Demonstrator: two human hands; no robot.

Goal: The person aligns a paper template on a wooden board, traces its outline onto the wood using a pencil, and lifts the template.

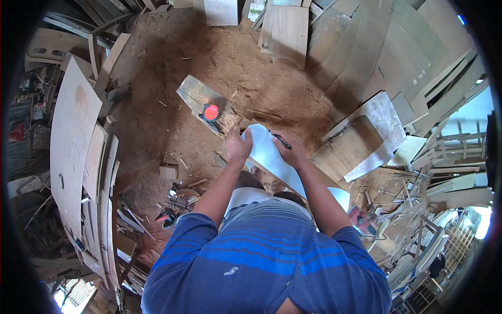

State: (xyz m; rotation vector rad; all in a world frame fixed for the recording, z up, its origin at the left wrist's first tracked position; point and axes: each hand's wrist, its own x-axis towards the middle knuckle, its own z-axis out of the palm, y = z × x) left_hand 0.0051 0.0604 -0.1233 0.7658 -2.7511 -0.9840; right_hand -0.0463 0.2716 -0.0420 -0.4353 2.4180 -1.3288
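A long white sheet [277, 161] lies between my forearms, its far end at my fingers. My left hand [239, 146] is closed on the sheet's left edge near that end. In my right hand [291, 148] is a black pen [282, 141], held against the sheet's right side. Just beyond my left hand, a wooden block [194, 93] bears a tool with a round red top [211, 112]. The near part of the sheet passes partly under my right forearm.
Leaning boards [73, 141] stand at the left. A flat wooden board [349, 149] lies right of my right hand. Sawdust [235, 57] covers the floor ahead. A red machine [361, 221] and wood scraps are at the lower right.
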